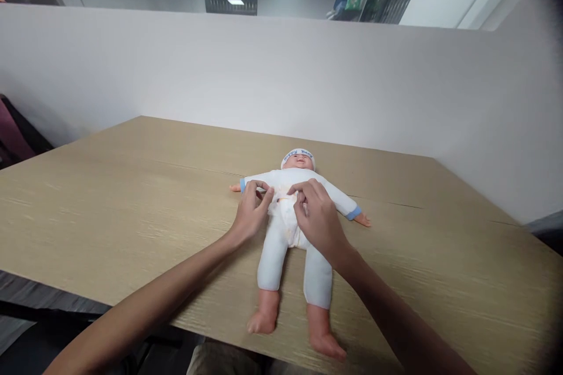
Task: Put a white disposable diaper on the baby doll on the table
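White soft diaper (pixel 288 220) is covering the hip-front of a white-suited, blue-cuffed doll (pixel 294 177) on the tan wood-grain bench (pixel 132 205), left hand (pixel 254 208) and right hand (pixel 319 214) curling fingers narrowly at its waist, grip impossible to tell.

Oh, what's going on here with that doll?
A person is working with both hands at the waist of a doll. It lies on its back on a table, feet toward the person, with a diaper over its white suit. The left hand is at one side of the diaper's top, the right hand at the other; whether either grips it is hard to tell.
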### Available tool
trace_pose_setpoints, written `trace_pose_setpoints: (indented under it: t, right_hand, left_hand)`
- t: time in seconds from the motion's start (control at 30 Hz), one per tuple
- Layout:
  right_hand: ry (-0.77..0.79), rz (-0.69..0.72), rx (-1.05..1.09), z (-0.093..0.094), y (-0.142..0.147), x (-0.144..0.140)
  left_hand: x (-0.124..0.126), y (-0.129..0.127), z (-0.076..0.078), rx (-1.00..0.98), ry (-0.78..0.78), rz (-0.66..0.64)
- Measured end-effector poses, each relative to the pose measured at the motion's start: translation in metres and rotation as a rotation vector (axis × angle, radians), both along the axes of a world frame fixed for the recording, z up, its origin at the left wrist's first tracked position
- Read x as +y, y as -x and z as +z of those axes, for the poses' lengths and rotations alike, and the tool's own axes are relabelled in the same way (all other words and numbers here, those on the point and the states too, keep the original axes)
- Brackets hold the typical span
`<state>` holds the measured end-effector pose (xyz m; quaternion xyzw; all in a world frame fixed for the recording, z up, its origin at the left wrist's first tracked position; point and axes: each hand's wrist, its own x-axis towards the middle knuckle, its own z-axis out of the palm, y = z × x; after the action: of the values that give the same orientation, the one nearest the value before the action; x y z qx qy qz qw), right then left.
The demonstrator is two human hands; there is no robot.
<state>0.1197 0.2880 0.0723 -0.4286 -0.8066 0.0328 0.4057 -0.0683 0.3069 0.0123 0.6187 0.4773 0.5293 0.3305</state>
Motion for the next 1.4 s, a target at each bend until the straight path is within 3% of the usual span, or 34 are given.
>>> trace_pose_setpoints:
  t: [0.07, 0.13, 0.2, 0.23, 0.37, 0.5, 0.73, 0.93, 1.1, 1.4]
  right_hand:
    - [0.085, 0.075, 0.02, 0.001, -0.005, -0.035]
    - [0.235, 0.159, -0.012, -0.006, -0.016, -0.067]
    - [0.334, 0.17, -0.08, -0.019, -0.031, -0.087]
    - [0.349, 0.142, -0.114, -0.027, -0.039, -0.092]
    - [0.294, -0.053, -0.189, -0.051, -0.061, -0.083]
    - [0.232, -0.149, -0.26, -0.054, -0.059, -0.071]
    - [0.181, -0.192, -0.28, -0.058, -0.047, -0.067]
    - [0.151, -0.203, -0.294, -0.062, -0.044, -0.062]
    - [0.181, -0.168, -0.186, -0.065, -0.047, -0.062]
    - [0.228, -0.136, -0.154, -0.067, -0.051, -0.064]
  left_hand:
    - [-0.03, 0.006, 0.012, 0.154, -0.097, -0.107]
    - [-0.055, 0.013, 0.021, 0.365, -0.146, -0.348]
    - [-0.071, 0.017, 0.024, 0.533, -0.135, -0.525]
    - [-0.075, 0.018, 0.024, 0.588, -0.123, -0.543]
    - [-0.067, 0.01, 0.013, 0.647, -0.076, -0.394]
    - [-0.049, -0.004, 0.003, 0.635, -0.07, -0.264]
    - [-0.031, -0.009, -0.003, 0.528, -0.049, -0.372]
    - [-0.027, -0.01, -0.007, 0.522, -0.129, -0.323]
    - [-0.028, -0.009, -0.012, 0.462, -0.231, -0.306]
    - [-0.029, -0.008, -0.015, 0.445, -0.235, -0.333]
